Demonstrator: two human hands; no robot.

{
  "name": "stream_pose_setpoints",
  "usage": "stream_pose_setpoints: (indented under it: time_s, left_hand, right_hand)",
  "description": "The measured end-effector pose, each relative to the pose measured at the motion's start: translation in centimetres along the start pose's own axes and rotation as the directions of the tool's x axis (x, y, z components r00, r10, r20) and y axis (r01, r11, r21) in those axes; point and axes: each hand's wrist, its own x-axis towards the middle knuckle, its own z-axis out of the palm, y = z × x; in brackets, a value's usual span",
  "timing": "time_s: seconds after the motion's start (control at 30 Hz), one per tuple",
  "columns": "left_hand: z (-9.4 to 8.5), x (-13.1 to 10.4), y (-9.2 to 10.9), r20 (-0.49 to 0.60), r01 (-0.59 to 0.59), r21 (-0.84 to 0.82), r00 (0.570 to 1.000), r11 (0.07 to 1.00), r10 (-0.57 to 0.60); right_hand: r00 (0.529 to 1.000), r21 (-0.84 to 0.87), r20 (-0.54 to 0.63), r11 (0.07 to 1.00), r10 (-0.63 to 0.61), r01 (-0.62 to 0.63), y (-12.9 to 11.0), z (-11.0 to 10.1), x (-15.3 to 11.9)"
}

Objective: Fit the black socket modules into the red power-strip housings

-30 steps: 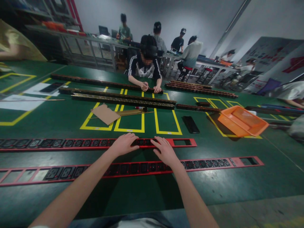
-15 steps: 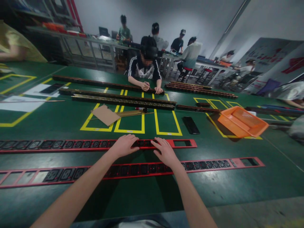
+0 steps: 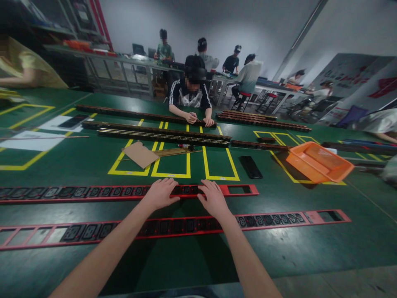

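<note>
A long red power strip housing [image 3: 223, 189], fitted with a row of black sockets, lies across the green table in front of me. My left hand [image 3: 161, 193] lies over it, fingers at the far edge and thumb at the near edge. A short way to the right, my right hand [image 3: 213, 198] grips the same strip in the same manner. Between the hands a few black sockets show. Nearer to me, below my forearms, is a second red strip housing [image 3: 310, 217] with black sockets; several openings at its left end hold no sockets.
Beyond the strips lie a cardboard piece [image 3: 141, 155], a black phone [image 3: 250, 167], an orange bin [image 3: 321, 161] and long dark bars [image 3: 164, 136]. Across the table [image 3: 279, 252] a co-worker [image 3: 190, 95] bends over a bar, holding a thin tool. Other people work further back.
The whole view has shifted slightly downward. My right thumb has drawn closer to the strip's near edge; both hands stay at about the same place on the strip.
</note>
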Motion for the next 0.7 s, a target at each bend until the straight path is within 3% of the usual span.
stream_pose_setpoints:
  time_s: [0.2,0.7]
  left_hand:
    - [0.3,0.4,0.1,-0.054,0.080,-0.008,0.995,0.997,-0.081]
    - [0.2,-0.1,-1.3,-0.014,0.136,-0.039,0.990,0.990,-0.137]
  right_hand:
    - [0.998,-0.030,0.045,0.998,-0.050,0.051,-0.6,1.3,0.2]
    - [0.996,-0.069,0.070,0.996,-0.052,0.057,-0.8,0.9,0.0]
